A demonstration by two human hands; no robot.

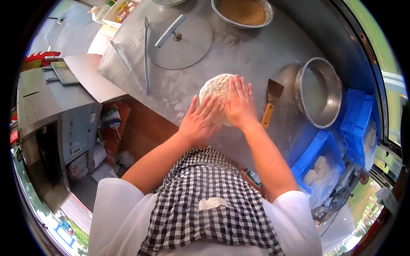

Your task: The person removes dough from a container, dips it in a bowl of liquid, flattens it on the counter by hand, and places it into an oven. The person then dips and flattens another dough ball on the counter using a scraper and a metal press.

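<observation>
A flat round of dough (215, 84), its top speckled with tan grains, lies on the metal worktop (252, 51). My left hand (200, 120) rests flat at its near left edge, fingers stretched out. On the right side of the dough lies my right hand (241, 102), also flat with its fingers extended. The two hands nearly meet over the middle and hide the near part of the dough. Just right of my right hand is a scraper (272, 97) with a wooden handle, lying on the worktop.
At the back stand a round metal lid (192, 47), tongs (146, 59) and a bowl of tan grains (241, 12). A round metal pan (321, 91) sits at right. Below it, a blue crate (326, 143) holds dough balls (315, 170). A metal cabinet (79, 128) stands at left.
</observation>
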